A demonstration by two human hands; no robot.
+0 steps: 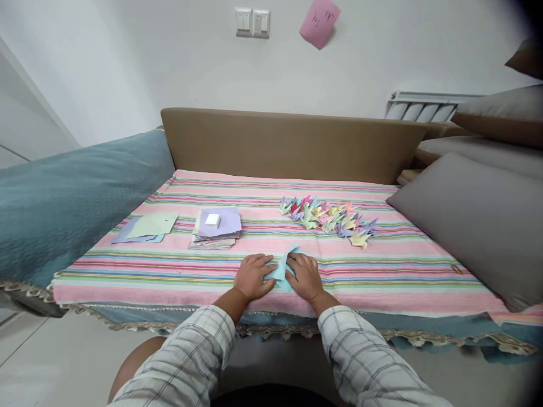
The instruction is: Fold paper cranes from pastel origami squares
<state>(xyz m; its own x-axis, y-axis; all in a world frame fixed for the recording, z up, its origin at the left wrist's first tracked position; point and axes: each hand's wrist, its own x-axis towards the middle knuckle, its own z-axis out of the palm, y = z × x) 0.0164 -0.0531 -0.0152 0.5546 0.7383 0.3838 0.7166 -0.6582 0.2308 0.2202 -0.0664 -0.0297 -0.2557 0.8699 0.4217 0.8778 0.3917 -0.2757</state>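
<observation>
A sheet of light blue origami paper (283, 270), partly folded with one flap standing up, lies on the striped cloth between my hands. My left hand (253, 276) rests palm down at its left side, fingers spread and fingertips touching the paper. At the right side, my right hand (306, 275) has its thumb and bent fingers on the paper's edge. Both hands cover parts of the sheet, so its exact shape is hidden. Beyond my right hand stands a group of folded paper cranes (324, 217) in several colours.
Left of my hands is a stack of square paper (229, 226) with a small white box (212, 221) on top. Loose sheets (153, 224) lie farther left. A grey cushion (475, 220) borders the striped cloth (139, 271) at right; a brown backrest (292, 144) rises behind.
</observation>
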